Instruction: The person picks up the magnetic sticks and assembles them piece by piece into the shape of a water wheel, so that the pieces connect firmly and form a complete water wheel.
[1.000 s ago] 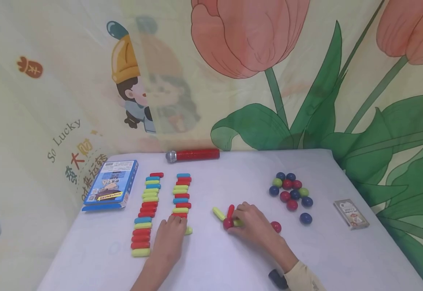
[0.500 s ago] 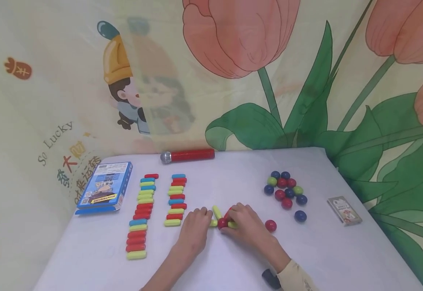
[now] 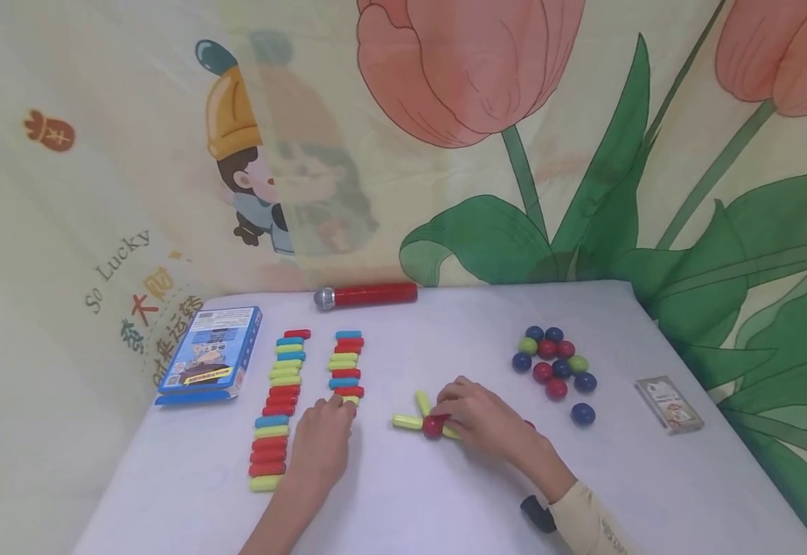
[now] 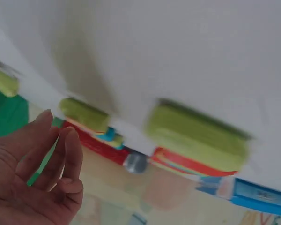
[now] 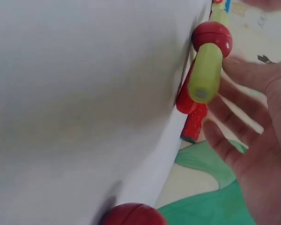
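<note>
My right hand (image 3: 481,416) holds a glossy red ball (image 3: 433,426) near the table's middle, its thumb at the ball in the right wrist view. Short yellow-green rods fan out from the ball: one rod (image 3: 406,422) points left, another goes away from me, and a third rod (image 5: 206,75), with a grey disc in its end, runs under the hand. A red rod (image 5: 185,101) shows behind that one. My left hand (image 3: 323,439) is over the near end of the right-hand row of rods; its fingers are loosely bent, close to a yellow-green rod (image 4: 84,115), with nothing between them.
A longer row of coloured rods (image 3: 267,455) lies left of my left hand. A blue box (image 3: 212,354) and a red microphone (image 3: 368,294) lie behind. Several balls (image 3: 556,366) and a small card box (image 3: 670,404) are on the right. A black object (image 3: 537,514) sits by my right sleeve.
My left hand went right to the red ball, then back left to the row of rods. A yellow-green rod now points left from the ball. The right hand stays at the ball.
</note>
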Available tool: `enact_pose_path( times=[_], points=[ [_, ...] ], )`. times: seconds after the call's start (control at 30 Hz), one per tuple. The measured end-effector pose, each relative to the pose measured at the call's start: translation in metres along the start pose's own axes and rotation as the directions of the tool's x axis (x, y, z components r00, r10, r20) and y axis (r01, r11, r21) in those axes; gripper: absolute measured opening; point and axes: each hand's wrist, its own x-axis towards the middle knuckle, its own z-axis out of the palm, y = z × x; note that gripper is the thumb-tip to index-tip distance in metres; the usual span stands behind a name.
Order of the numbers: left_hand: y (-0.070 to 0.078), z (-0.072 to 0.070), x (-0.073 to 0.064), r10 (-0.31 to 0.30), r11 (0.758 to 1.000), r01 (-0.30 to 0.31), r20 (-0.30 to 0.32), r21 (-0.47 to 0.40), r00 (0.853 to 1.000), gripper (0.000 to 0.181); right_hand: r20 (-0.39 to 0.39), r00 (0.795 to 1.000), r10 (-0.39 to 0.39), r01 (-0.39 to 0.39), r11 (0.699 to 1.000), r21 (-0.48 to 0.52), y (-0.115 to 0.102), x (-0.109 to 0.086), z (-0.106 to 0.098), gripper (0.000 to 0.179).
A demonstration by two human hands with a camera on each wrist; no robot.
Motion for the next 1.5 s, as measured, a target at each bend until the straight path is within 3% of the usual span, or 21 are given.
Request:
enact_pose_path(
  times=[0.17,0.47,0.63,0.83,1.0,1.17,1.3,1.5],
  points=[
    [-0.015,0.003,-0.003,0.005,0.999,-0.005,-0.012,0.049,1.000,0.061,0.074,0.995,-0.060,0.060,0.998,-0.001,0.003,0.004,-0.003,0.031],
    [-0.015,0.011,0.001,0.034,0.998,-0.033,-0.026,0.053,0.999,0.060,0.033,0.998,0.062,-0.062,0.998,-0.014,-0.006,0.004,0.003,0.032],
    [0.001,0.011,-0.001,0.126,0.990,-0.125,-0.002,0.058,0.992,0.056,0.012,0.992,0.125,-0.125,0.992,0.035,-0.012,0.006,0.007,0.032],
    [0.031,0.013,0.005,0.237,0.972,-0.236,0.008,-0.008,0.972,0.053,-0.019,0.983,0.185,-0.184,0.981,0.061,-0.017,0.005,0.011,0.031],
    [0.046,0.018,0.011,0.272,0.962,-0.272,-0.004,0.028,0.962,0.053,-0.044,0.982,0.182,-0.179,0.982,0.062,-0.020,0.006,0.017,0.030],
    [0.048,0.020,0.014,0.293,0.954,-0.291,-0.021,0.070,0.956,0.054,-0.076,0.982,0.171,-0.169,0.985,0.042,-0.022,0.007,0.020,0.029],
    [0.032,0.015,0.012,0.251,0.968,-0.249,-0.062,0.042,0.966,0.050,-0.108,0.977,0.182,-0.183,0.983,0.005,-0.024,0.008,0.022,0.028],
    [-0.008,0.008,0.008,0.079,0.995,-0.072,-0.103,0.066,0.992,0.054,-0.142,0.978,0.155,-0.158,0.987,-0.014,-0.020,0.005,0.020,0.028]
  ],
)
